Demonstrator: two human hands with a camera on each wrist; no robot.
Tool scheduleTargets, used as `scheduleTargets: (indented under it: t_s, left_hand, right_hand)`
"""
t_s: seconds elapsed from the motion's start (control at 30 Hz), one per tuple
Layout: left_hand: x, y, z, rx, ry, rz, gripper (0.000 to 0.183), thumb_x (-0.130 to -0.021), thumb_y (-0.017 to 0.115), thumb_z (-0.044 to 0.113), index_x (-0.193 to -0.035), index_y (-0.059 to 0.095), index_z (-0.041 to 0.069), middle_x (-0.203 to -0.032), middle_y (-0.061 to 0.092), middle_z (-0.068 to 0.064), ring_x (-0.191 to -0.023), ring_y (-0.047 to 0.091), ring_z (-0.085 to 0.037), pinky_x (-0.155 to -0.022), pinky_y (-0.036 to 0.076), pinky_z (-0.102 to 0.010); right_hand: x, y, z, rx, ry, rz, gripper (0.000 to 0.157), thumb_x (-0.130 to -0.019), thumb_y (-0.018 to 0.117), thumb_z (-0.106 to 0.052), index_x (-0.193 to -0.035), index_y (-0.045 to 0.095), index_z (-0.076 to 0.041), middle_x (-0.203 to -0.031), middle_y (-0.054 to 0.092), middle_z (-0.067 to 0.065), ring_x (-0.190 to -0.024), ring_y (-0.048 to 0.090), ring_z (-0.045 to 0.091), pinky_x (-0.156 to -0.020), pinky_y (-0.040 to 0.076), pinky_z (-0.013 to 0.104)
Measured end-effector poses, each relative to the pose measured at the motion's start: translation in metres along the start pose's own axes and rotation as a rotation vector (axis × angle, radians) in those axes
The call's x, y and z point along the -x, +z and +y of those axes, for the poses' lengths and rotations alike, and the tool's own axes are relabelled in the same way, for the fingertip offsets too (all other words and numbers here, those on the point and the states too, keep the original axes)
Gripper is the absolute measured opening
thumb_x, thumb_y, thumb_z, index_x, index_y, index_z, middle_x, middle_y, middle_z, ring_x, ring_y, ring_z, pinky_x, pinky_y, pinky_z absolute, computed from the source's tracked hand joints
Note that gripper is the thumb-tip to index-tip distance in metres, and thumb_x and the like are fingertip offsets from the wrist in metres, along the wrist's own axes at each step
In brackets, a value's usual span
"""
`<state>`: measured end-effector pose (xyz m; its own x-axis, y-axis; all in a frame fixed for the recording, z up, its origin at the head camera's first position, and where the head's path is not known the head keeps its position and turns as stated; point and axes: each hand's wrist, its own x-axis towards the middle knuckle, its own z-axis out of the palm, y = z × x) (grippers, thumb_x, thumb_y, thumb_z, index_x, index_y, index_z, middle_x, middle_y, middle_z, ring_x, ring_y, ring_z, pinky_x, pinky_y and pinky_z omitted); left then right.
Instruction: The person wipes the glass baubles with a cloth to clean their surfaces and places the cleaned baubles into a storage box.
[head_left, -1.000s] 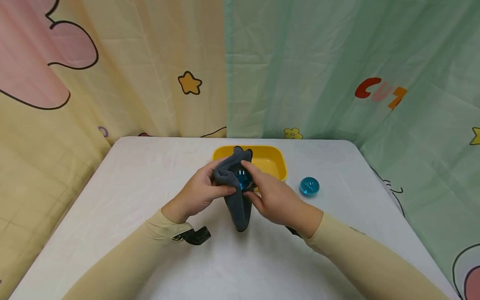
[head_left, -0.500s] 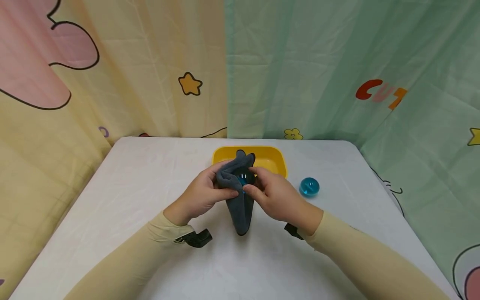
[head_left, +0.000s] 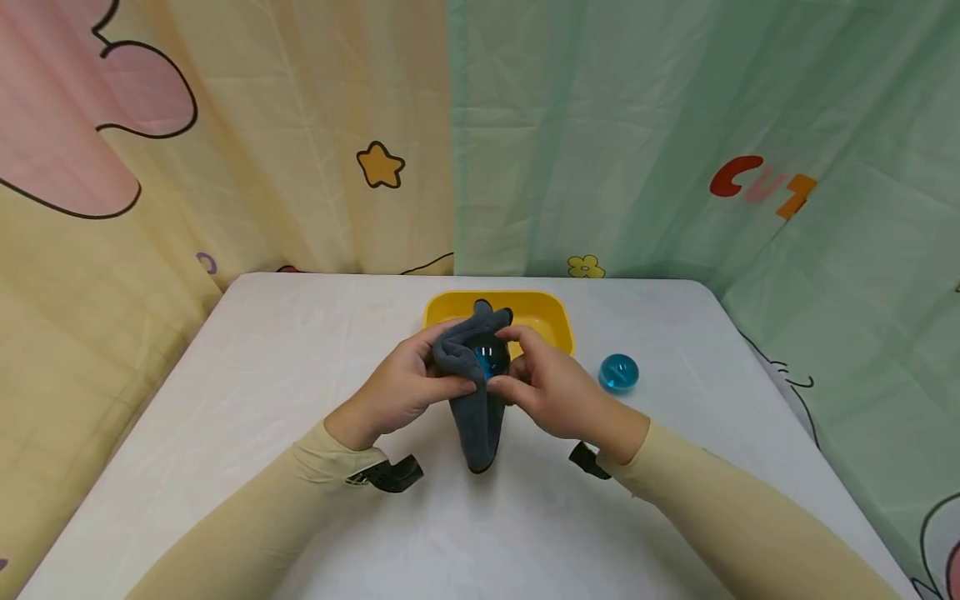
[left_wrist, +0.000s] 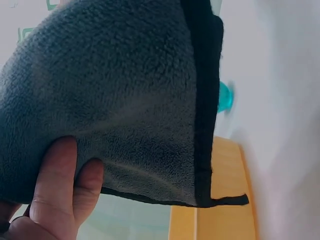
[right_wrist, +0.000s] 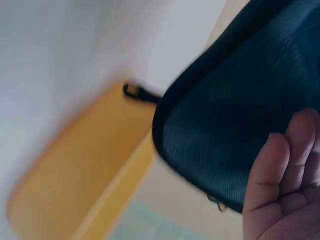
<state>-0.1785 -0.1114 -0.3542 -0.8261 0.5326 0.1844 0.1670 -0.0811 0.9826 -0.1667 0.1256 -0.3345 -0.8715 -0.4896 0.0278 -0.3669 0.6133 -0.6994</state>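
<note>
A dark grey cloth (head_left: 477, 425) with black edging hangs folded between the two hands above the table, wrapped partly round a clear blue ball (head_left: 491, 354). My left hand (head_left: 405, 379) grips the cloth from the left, its thumb on the near fold. From the right, my right hand (head_left: 558, 387) holds the ball, index finger at its top and thumb low at the near side. Both wrist views show fingertips against the fuzzy outer face of the cloth (left_wrist: 125, 100). The ball's lower and back parts are hidden in the cloth.
Just beyond the hands stands a yellow tray (head_left: 558, 321), partly hidden by the cloth. A second clear blue ball (head_left: 618, 373) lies on the white table (head_left: 337, 317) to the right. Patterned curtains (head_left: 637, 150) surround the table's back and sides.
My right fingers have shifted on the ball, the index finger drawing back to its upper right side. The cloth and ball have moved slightly toward me. The second ball and tray stay put.
</note>
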Motion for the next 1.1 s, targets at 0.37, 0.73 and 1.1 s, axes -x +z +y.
scheduleTargets:
  t_s: [0.37, 0.73, 1.1]
  left_hand:
    - [0.0002, -0.001, -0.0003, 0.015, 0.01, 0.025, 0.076, -0.091, 0.076, -0.006, -0.158, 0.041, 0.0, -0.149, 0.055, -0.028, -0.12, 0.069, -0.015, -0.099, 0.06, -0.029]
    - [0.0005, 0.0004, 0.0025, 0.025, 0.009, -0.007, 0.077, -0.092, 0.078, -0.002, -0.158, 0.04, 0.0, -0.151, 0.053, -0.028, -0.122, 0.068, -0.016, -0.102, 0.059, -0.03]
    - [0.0006, -0.0014, -0.0025, -0.049, -0.013, 0.001, 0.073, -0.092, 0.077, -0.003, -0.156, 0.045, 0.006, -0.148, 0.058, -0.022, -0.122, 0.068, -0.018, -0.103, 0.059, -0.03]
  right_hand:
    - [0.0044, 0.0068, -0.0038, 0.177, -0.121, 0.065, 0.078, -0.103, 0.071, -0.02, -0.165, 0.025, -0.011, -0.133, 0.07, 0.01, -0.108, 0.072, 0.021, -0.098, 0.063, 0.039]
    - [0.0025, -0.0015, -0.0007, 0.335, -0.15, 0.103, 0.069, -0.098, 0.076, -0.031, -0.155, 0.045, -0.008, -0.105, 0.075, 0.003, -0.088, 0.069, 0.017, -0.081, 0.064, 0.031]
    - [0.0041, 0.0044, -0.003, -0.004, 0.012, 0.029, 0.058, -0.108, 0.062, -0.033, -0.158, 0.042, -0.012, -0.104, 0.072, 0.003, -0.09, 0.067, 0.017, -0.082, 0.062, 0.032]
